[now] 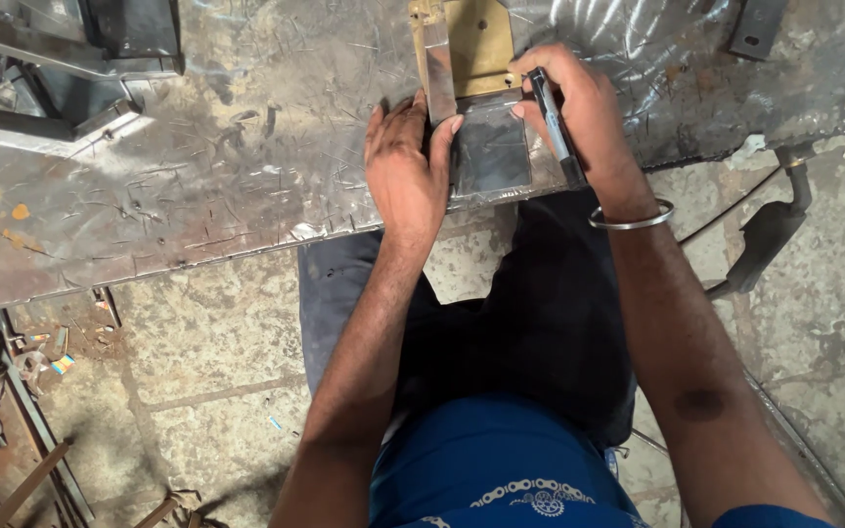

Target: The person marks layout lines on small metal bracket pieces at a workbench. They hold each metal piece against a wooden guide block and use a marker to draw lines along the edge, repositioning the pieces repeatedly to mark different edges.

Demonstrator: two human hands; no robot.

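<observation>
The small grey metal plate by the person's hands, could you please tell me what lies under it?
The small grey metal plate lies flat on the scratched steel sheet. The left hand presses its left edge; the right hand, holding a black marker, covers the right edge. Anything beneath cannot be seen.

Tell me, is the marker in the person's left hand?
No, the black marker is gripped in the right hand, while the left hand presses flat on the metal sheet beside a small steel plate.

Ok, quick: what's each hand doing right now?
Left hand: open, pressed flat on the metal piece lying on the steel sheet.
Right hand: closed around a black marker.
</observation>
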